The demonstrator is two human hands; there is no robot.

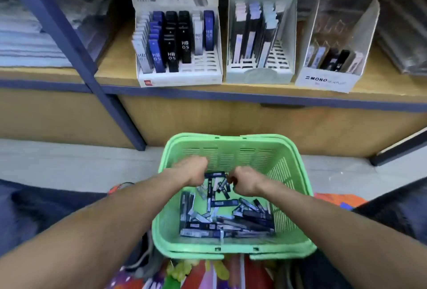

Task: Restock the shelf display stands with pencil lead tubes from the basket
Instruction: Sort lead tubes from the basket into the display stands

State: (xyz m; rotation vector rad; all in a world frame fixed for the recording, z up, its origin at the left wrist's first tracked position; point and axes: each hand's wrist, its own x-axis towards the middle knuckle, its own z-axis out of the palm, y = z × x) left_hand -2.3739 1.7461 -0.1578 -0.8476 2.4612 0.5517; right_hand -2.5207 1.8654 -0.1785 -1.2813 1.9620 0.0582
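Note:
A green basket [291, 198] sits low in the middle, holding several loose pencil lead tubes [233, 221] in dark blue, black and grey. Both my hands are inside it near the far wall. My left hand [193, 170] has its fingers curled down and grips a dark blue tube [215, 174] that sticks out to the right. My right hand [245, 183] is curled over a small bunch of tubes [219, 187] between the hands; its fingertips are hidden. On the shelf above stand the left display stand [180, 78], the middle stand [258, 75] and the MONO stand [323, 81], each partly filled.
The wooden shelf [115, 66] has a blue front edge. A slanted blue metal post [69, 34] crosses at the left. Stacked paper goods lie at the far left and dark packs at the far right. Colourful cloth lies under the basket.

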